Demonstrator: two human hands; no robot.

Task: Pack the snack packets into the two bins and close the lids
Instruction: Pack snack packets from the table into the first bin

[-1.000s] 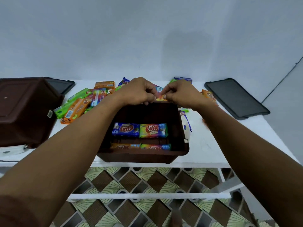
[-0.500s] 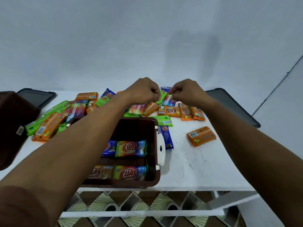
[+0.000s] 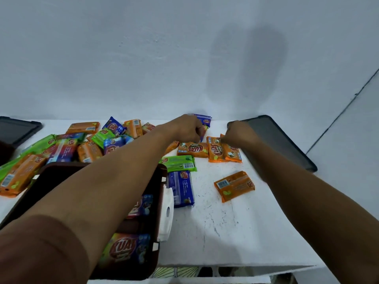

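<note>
Snack packets in orange, green and blue lie scattered over the far half of the white table (image 3: 215,232). My left hand (image 3: 184,128) reaches to the far edge with curled fingers that pinch the edge of a blue packet (image 3: 204,119). My right hand (image 3: 239,133) is beside it, its curled fingertips pinching the top edge of an orange packet (image 3: 232,152) in a row of three. The open brown bin (image 3: 162,181) stands at the near left under my left forearm. Several packets (image 3: 125,250) lie inside it.
A dark lid (image 3: 281,144) lies flat at the far right and another lid (image 3: 16,130) at the far left. A white latch (image 3: 167,214) hangs on the bin's right side. Single orange (image 3: 233,185), green (image 3: 180,162) and blue (image 3: 182,187) packets lie right of the bin.
Both hands have left the bin's far rim and moved further away and apart to the packets at the table's back. The view has shifted right, so the second brown bin is nearly out of frame.
</note>
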